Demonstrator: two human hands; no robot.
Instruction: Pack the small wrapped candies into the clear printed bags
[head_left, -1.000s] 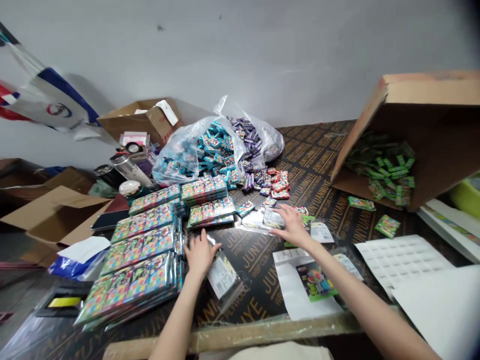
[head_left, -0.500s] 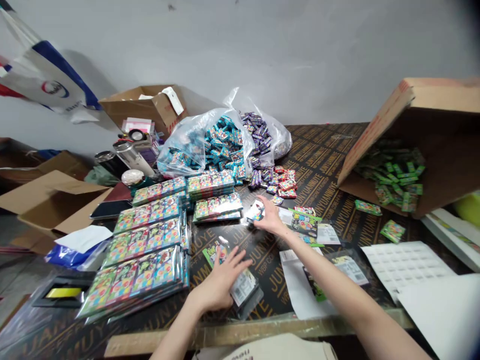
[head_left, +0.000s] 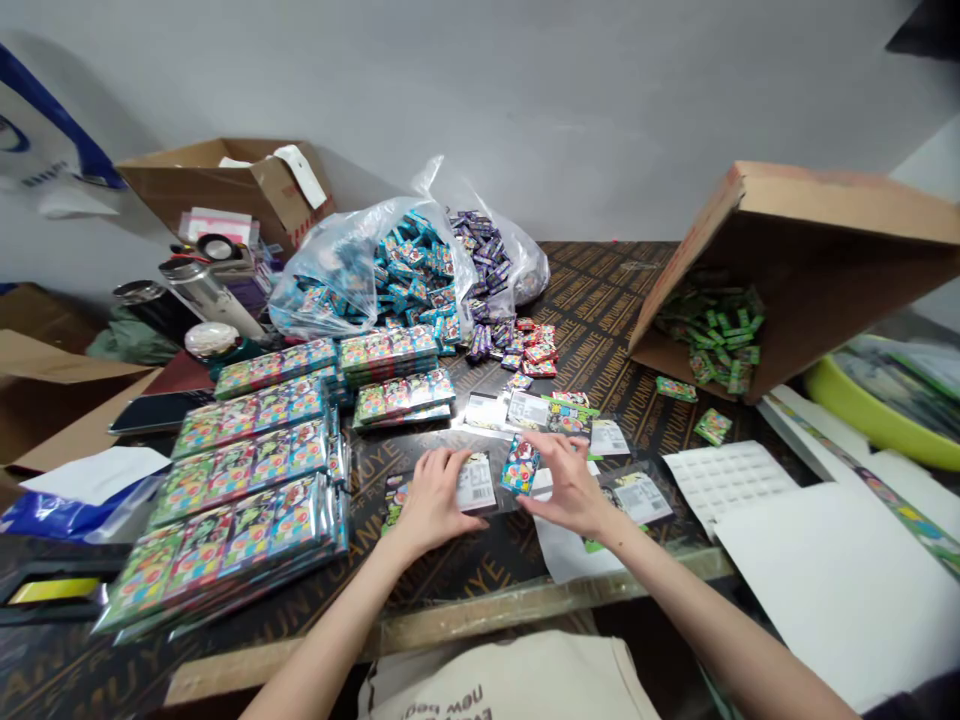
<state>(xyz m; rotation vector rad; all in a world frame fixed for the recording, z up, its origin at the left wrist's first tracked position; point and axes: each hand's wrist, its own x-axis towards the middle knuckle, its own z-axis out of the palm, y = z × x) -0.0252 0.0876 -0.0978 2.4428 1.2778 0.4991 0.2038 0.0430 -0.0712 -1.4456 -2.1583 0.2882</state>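
Note:
My left hand (head_left: 433,500) lies on a clear plastic packet (head_left: 472,484) with a white label, its fingers curled over the packet's left half on the dark printed table (head_left: 622,300). My right hand (head_left: 568,484) pinches a small blue colourful pack (head_left: 520,465) by its right edge, right beside the packet's open end. More labelled clear packets (head_left: 529,411) lie just beyond both hands.
Rows of filled packets (head_left: 247,470) cover the left of the table. Behind are plastic bags of blue packs (head_left: 390,275) and purple packs (head_left: 487,250), and loose red packs (head_left: 536,352). A tipped cardboard box (head_left: 817,260) holds green packs. White sheets (head_left: 832,580) lie at right.
My right hand picked up a small blue pack from farther back and brought it toward me, next to the packet. My left hand slid the packet from the left to the middle.

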